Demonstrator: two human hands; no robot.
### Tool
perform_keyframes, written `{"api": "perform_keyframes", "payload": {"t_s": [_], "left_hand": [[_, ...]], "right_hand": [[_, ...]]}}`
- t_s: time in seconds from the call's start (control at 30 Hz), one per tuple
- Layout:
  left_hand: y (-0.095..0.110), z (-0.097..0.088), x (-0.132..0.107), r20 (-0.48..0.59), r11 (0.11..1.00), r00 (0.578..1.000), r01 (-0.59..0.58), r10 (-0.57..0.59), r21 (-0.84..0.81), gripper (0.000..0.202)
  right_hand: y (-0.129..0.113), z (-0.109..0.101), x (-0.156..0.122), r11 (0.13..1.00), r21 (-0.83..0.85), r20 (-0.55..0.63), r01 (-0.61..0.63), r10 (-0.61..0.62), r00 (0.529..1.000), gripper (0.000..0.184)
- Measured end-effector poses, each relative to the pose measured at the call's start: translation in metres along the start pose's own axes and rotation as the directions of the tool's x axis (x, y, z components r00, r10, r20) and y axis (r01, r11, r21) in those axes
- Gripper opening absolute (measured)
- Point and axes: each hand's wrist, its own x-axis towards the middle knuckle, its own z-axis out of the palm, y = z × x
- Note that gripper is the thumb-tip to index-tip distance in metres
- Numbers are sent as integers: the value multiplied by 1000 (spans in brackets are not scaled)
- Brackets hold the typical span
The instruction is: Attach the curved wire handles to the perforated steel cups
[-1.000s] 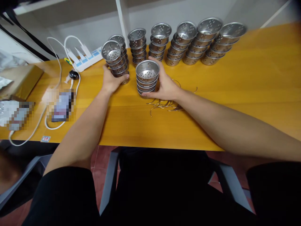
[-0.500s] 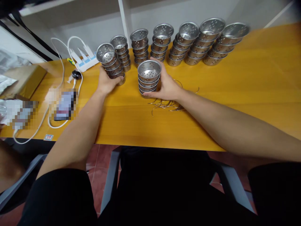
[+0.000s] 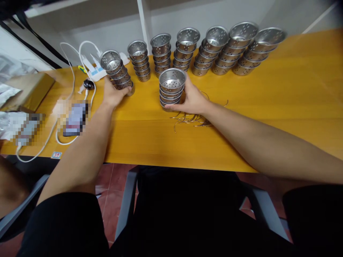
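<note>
My left hand (image 3: 114, 93) is wrapped round the lower part of a stack of perforated metal cups (image 3: 118, 73), which leans to the left. In front of the row, my right hand (image 3: 191, 98) grips a second stack of perforated metal cups (image 3: 171, 85), thumb across its lowest part and fingers hidden behind. More stacks of the same cups (image 3: 187, 50) stand in a row along the back of the table. Thin curved wires (image 3: 187, 119) lie loose beside my right wrist.
A white power strip (image 3: 96, 73) with plugs and cables sits behind my left hand. On the left lie a phone (image 3: 76, 119), another device (image 3: 29, 129) and a cardboard box (image 3: 34, 91). Another person's arm (image 3: 12, 185) shows at the left edge. Chair armrests (image 3: 125, 203) flank my lap.
My left hand has shifted left with its stack, away from the neighbouring stack in the row. My right hand keeps its grip on the other stack, nearly in place.
</note>
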Motion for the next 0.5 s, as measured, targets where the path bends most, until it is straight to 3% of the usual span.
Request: {"api": "perform_keyframes", "payload": {"t_s": [0.13, 0.27, 0.37, 0.43, 0.5], "left_hand": [[9, -2, -9, -70, 998, 997, 45, -42, 46, 114], [24, -5, -22, -122, 999, 992, 44, -41, 28, 138], [48, -6, -34, -23, 1000, 1000, 4, -3, 14, 134], [72, -4, -42, 109, 1000, 994, -16, 16, -2, 126], [97, 1, -47, 177, 999, 983, -38, 42, -25, 128]], "right_hand": [[2, -1, -1, 1000, 0, 7, -12, 12, 1000, 163], [3, -1, -1, 1000, 0, 3, -16, 16, 1000, 162], [4, -1, -1, 1000, 0, 5, 3, -3, 1000, 161], [4, -1, -1, 1000, -2, 8, 0, 0, 1000, 162], [4, 0, 0, 1000, -3, 5, -8, 8, 1000, 163]]}}
